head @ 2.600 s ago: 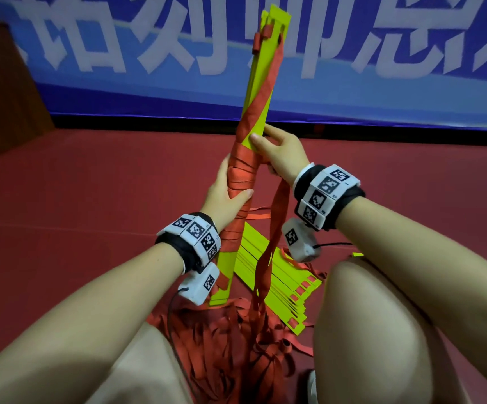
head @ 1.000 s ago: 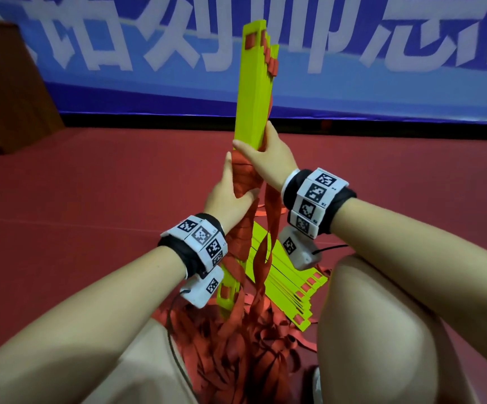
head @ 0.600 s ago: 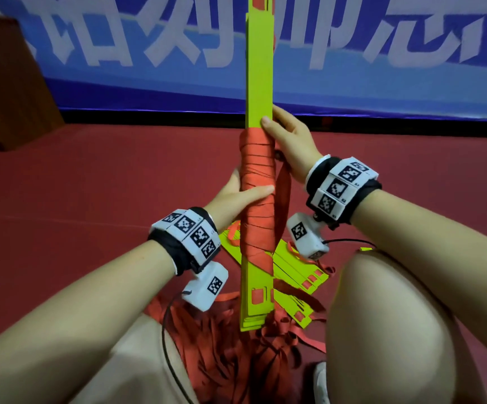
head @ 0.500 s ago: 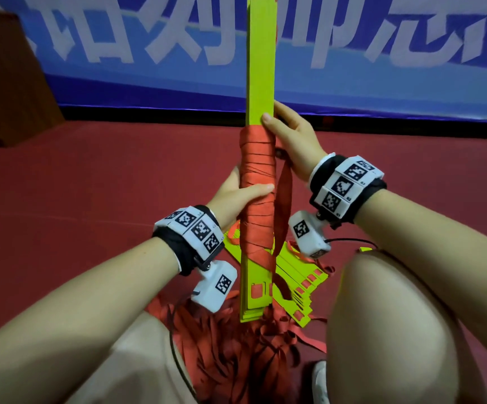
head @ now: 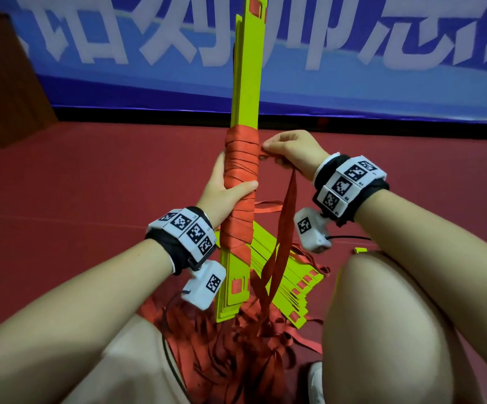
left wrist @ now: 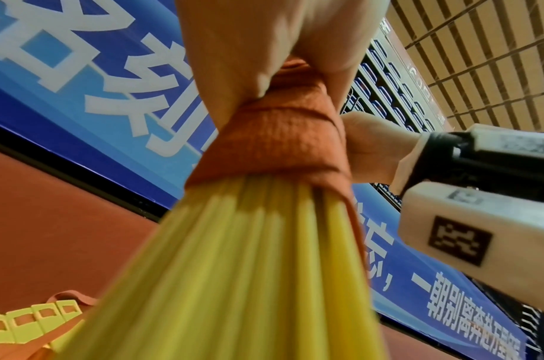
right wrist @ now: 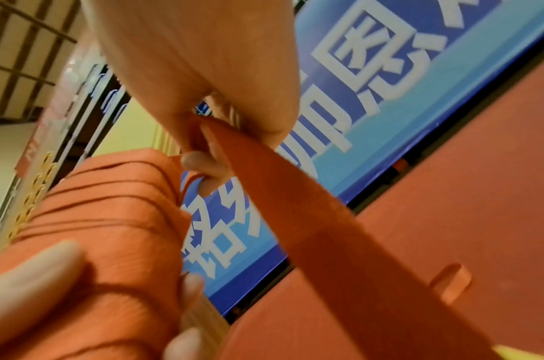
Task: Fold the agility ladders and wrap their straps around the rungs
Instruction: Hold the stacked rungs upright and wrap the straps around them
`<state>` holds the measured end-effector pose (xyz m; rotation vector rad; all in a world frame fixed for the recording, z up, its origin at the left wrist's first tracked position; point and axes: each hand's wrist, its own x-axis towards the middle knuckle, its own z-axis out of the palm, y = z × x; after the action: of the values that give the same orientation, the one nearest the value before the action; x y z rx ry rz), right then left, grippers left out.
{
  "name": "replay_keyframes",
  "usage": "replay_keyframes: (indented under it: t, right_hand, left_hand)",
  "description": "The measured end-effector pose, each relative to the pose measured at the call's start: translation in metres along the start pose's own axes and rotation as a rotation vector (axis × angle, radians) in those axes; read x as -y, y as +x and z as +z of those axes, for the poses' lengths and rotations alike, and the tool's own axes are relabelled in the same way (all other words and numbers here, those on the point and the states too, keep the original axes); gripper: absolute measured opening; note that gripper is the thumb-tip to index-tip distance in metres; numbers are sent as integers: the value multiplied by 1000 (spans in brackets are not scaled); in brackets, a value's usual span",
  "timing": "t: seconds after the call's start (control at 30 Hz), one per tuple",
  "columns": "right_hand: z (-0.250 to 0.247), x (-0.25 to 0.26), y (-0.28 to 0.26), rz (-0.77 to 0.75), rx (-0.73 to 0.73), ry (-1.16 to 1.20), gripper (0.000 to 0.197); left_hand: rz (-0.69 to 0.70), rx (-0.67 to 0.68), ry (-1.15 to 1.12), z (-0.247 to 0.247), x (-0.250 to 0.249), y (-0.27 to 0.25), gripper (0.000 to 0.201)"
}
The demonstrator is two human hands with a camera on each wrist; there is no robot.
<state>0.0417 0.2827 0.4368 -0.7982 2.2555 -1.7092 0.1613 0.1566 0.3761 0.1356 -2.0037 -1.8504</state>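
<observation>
A stack of yellow-green rungs (head: 246,83) stands upright in front of me, its middle bound in many turns of red strap (head: 240,158). My left hand (head: 224,191) grips the wrapped part, thumb across the front; in the left wrist view the rungs (left wrist: 233,268) fan out below the red wrapping (left wrist: 276,143). My right hand (head: 290,151) pinches the loose red strap (head: 287,211) just right of the top turns. That strap (right wrist: 311,219) runs taut from my right fingers (right wrist: 203,160) down to the floor pile.
A second stack of yellow rungs (head: 288,281) lies on the red floor (head: 90,185) behind the bundle, amid a heap of loose red straps (head: 236,345). My knees (head: 382,316) flank the pile. A blue banner (head: 353,68) lines the back; a brown box (head: 3,83) stands left.
The bundle turned and the wrap climbed higher on the rungs. My right hand left the top of the wrap and now pulls the strap out to the right.
</observation>
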Motion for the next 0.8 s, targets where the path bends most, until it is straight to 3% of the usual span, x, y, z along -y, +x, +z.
replay_keyframes:
  t: [0.17, 0.3, 0.6, 0.8]
  right_hand:
    - [9, -4, 9, 119, -182, 253, 21]
    - [10, -1, 10, 112, -259, 360, 18]
    - [10, 0, 10, 38, -330, 384, 21]
    - [15, 10, 5, -58, -298, 122, 10]
  left_hand:
    - [33, -1, 16, 10, -4, -2, 79]
    - [51, 1, 5, 12, -5, -4, 80]
    - [128, 57, 190, 3, 1, -6, 94]
    - [105, 1, 238, 4, 2, -5, 94]
